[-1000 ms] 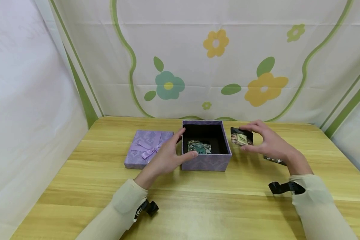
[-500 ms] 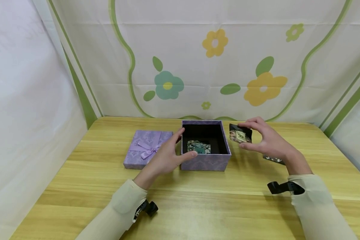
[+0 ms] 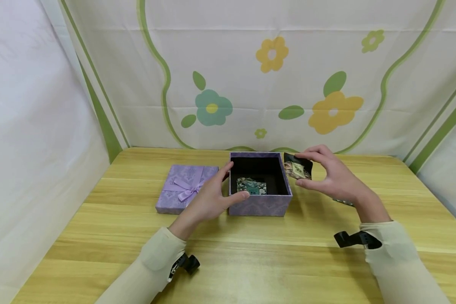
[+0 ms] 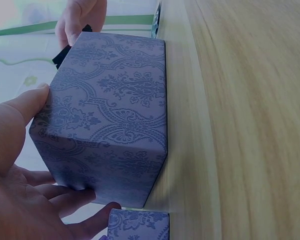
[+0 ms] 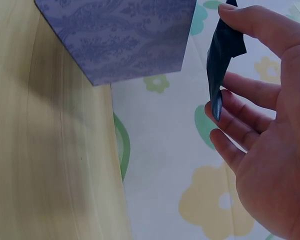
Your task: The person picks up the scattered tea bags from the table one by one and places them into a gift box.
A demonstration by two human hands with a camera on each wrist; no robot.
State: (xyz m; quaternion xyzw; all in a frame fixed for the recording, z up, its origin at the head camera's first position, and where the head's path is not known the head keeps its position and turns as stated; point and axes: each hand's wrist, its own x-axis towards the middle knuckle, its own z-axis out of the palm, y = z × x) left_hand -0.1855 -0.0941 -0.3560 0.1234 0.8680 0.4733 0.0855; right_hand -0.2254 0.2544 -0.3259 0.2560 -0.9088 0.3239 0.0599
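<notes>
A purple patterned gift box (image 3: 260,206) stands without its lid on the table. Inside its black interior lie floral-printed green sachets (image 3: 252,186); how many is unclear. My left hand (image 3: 210,197) rests against the box's left side, fingers spread along that wall and thumb on the front rim. In the left wrist view the fingers of that hand (image 4: 35,195) look fairly straight. Just right of the box my right hand (image 3: 332,175) pinches a small dark sachet (image 3: 297,168) with a pale label, tilted and held above the table. The right wrist view shows this sachet (image 5: 219,62) edge-on.
To the left of the box lies the purple lid (image 3: 188,185) with a ribbon bow. Another dark printed sachet (image 3: 343,202) is on the table, partly hidden behind my right wrist. A white flowered cloth (image 3: 228,76) hangs behind the wooden table (image 3: 258,261).
My right hand has lifted slightly and moved left with the sachet, bringing it close to the box's right wall. The left hand stays in place on the box.
</notes>
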